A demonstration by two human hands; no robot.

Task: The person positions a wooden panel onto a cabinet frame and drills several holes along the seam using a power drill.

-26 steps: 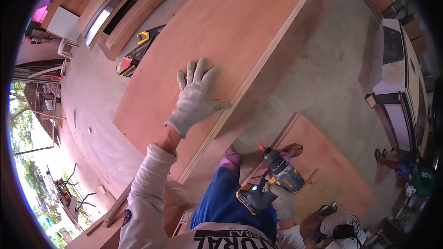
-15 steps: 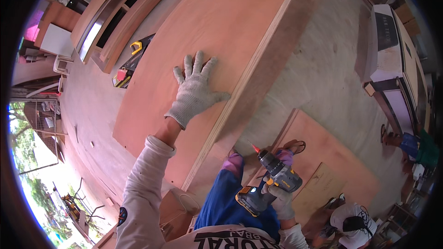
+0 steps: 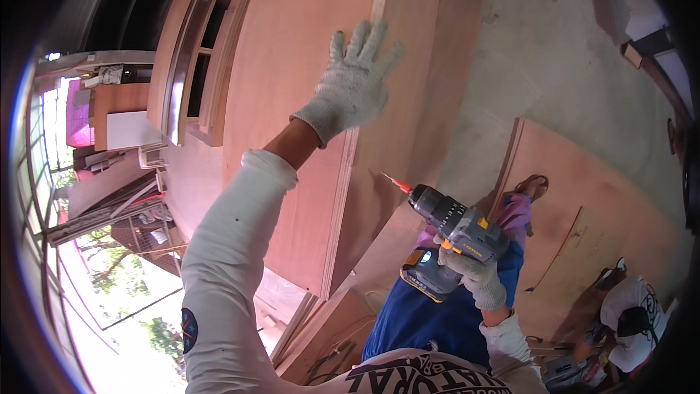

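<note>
White-gloved left hand (image 3: 353, 87) spreads over a wooden panel (image 3: 295, 51), palm hidden; right hand (image 3: 472, 271) grips a drill (image 3: 458, 222).

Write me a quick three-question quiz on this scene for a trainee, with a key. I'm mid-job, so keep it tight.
1. Fill in the gap: the drill has a ____ piece near its tip.
2. True or false: the left hand, seen over the large wooden panel, is clenched in a fist.
3. Which hand holds the drill?
A) Left
B) Right
C) Neither

Key
1. Red.
2. False: its fingers are spread.
3. B: the gloved right hand grips it by the handle.
</note>
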